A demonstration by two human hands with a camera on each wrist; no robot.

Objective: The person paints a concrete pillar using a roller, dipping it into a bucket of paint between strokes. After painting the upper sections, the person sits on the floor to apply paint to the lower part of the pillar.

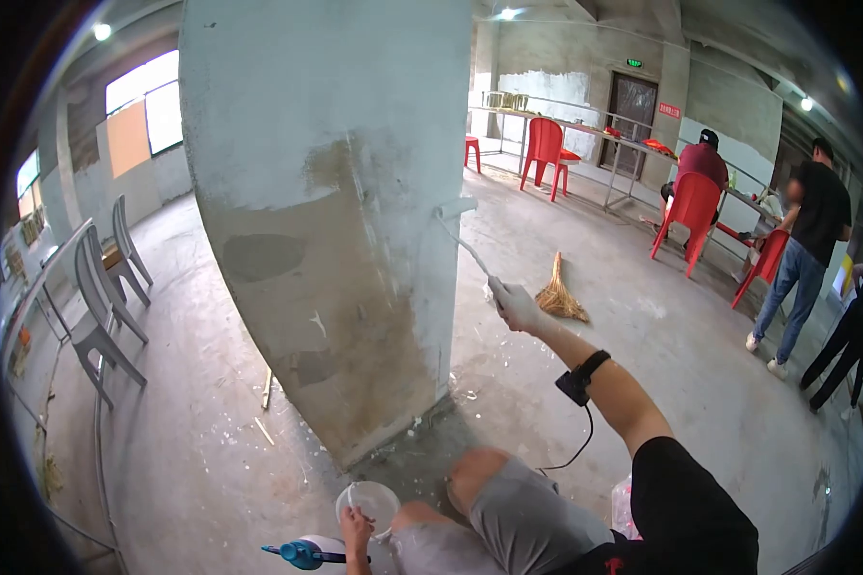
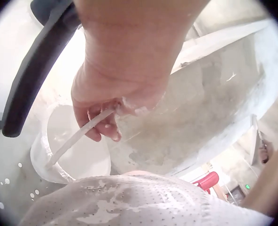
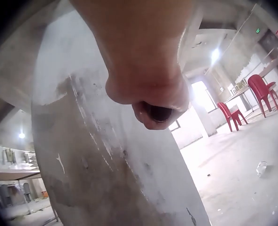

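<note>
Paint roller (image 1: 467,248) sits with its sleeve against the right-hand corner of the concrete pillar (image 1: 336,192), about level with the line where a pale, chalky coat above gives way to brown, blotchy bare render below. Its thin bent wire shaft runs down to the right hand (image 1: 516,307), which is clenched round the grip; the dark butt of the grip (image 3: 158,113) shows between the curled fingers. The left hand (image 2: 115,89) has its fingers hooked round the slim white bail (image 2: 82,134) of a round white plastic bucket (image 2: 82,162), low by the person's bent knee near the foot of the pillar. Whether the bucket stands on the floor (image 1: 211,431) or hangs I cannot tell. I judge the step in hand to be coating the pillar, mid-stroke at its corner, with the lower part not yet covered. The next move, as I read it, calls for even pressure so the sleeve rolls along the corner rather than skidding off it, and a steady bucket for reloading. The pillar's face is rough and patched, with darker filled ovals and scrapes. The floor is dusty grey concrete flecked with white drips, and a straw broom (image 1: 558,292) lies on it beyond the right arm
</note>
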